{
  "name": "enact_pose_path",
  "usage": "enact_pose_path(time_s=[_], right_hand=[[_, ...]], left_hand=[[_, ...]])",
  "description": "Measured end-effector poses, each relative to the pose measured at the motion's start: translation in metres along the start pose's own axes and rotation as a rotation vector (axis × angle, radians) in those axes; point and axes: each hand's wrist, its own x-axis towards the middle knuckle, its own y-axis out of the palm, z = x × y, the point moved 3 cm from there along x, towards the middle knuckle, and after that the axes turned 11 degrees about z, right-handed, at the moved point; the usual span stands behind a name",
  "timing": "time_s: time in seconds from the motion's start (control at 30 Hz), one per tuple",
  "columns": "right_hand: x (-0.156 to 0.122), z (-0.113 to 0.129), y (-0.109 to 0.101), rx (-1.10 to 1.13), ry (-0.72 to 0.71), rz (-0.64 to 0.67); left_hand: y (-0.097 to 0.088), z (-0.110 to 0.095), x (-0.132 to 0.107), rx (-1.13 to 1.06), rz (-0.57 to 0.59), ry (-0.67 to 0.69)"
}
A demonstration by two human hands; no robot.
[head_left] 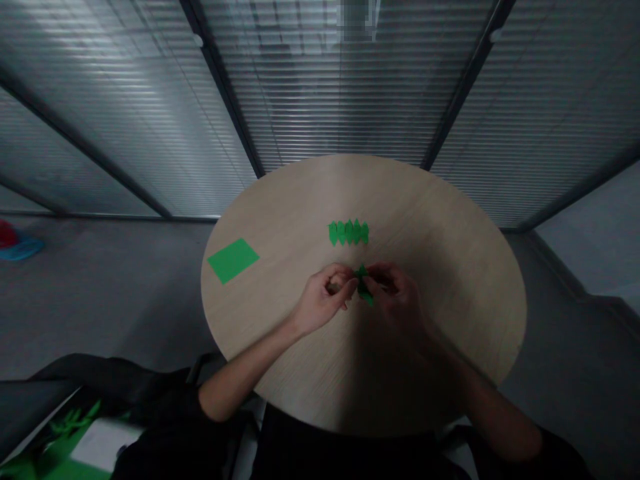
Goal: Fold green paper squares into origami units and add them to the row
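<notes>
Forearms (240, 377) stretch over the bench (440, 220); left hand (320, 300) and right hand (395, 300) pinch folded green paper (363, 287), which harder squeezing could tear.

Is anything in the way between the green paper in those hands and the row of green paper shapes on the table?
Nothing visible. Only bare wood separates the small folded green paper piece, held between the left hand and right hand, from the zigzag row of green paper shapes on the round pale wooden table.
</notes>
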Motion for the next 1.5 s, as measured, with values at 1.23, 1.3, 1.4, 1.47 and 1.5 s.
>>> enact_pose_path(time_s=[1.23,1.3,1.4,1.47,1.5], right_hand=[[0.0035,-0.0018,-0.0023,-0.015,0.050,0.034],[0.0030,-0.0016,-0.0027,-0.053,0.010,0.018],[0.0020,-0.0021,-0.0031,-0.080,-0.024,-0.004],[0.0013,-0.0024,-0.0034,-0.074,-0.025,-0.022],[0.0010,-0.0024,-0.0035,-0.067,-0.023,-0.030]], left_hand=[[0.0016,0.0010,0.0033,-0.148,0.023,0.010],[0.0019,0.0005,0.0039,-0.166,0.028,0.011],[0.0021,0.0000,0.0042,-0.193,0.038,-0.001],[0.0024,-0.0001,0.0042,-0.204,0.051,-0.019],[0.0026,0.0000,0.0041,-0.209,0.058,-0.028]])
